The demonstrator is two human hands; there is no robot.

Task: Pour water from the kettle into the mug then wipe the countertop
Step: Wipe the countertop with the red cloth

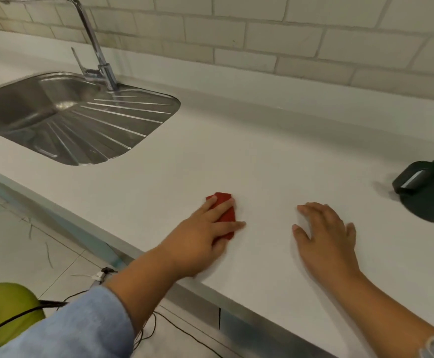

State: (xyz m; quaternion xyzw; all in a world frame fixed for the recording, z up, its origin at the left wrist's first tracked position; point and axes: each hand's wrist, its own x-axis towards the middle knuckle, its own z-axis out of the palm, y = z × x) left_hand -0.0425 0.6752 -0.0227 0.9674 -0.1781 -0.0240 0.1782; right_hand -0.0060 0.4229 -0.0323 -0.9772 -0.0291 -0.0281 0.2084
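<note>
A small red cloth (223, 209) lies on the white countertop (262, 156) near its front edge. My left hand (203, 236) presses flat on the cloth with straight fingers spread over it. My right hand (325, 233) rests palm down on the bare countertop a little to the right, fingers straight, holding nothing. At the right edge stands a dark kettle (427, 192), only partly in view. No mug is visible.
A steel sink (63, 117) with a ribbed drainer and a tall chrome tap (94, 47) sits at the back left. White tiles line the wall behind. Below the counter's metal edge lie cables and a green object (6, 308) on the floor.
</note>
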